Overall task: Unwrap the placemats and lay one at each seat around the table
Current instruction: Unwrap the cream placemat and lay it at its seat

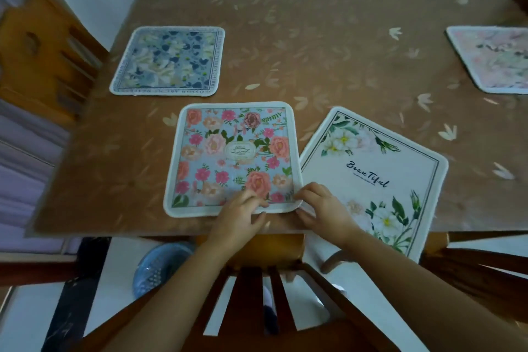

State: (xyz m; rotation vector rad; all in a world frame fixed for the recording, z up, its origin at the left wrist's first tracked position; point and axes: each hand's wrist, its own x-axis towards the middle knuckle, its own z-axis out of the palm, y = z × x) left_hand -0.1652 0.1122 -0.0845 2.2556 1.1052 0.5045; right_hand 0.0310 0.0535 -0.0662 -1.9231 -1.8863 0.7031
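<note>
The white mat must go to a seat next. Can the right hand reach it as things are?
Probably yes. The right hand is just over the left part of the white mat, with nothing between them. Its fingers seem to pinch a corner of the pink mat, so they must let go first.

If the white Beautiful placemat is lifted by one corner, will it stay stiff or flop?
Probably semi-stiff: the white Beautiful placemat overhangs the table edge without obvious droop. Likely light, since it looks thin. It may slide easily on the smooth-looking tablecloth. The left hand and right hand pinch the pink floral placemat instead.
</note>
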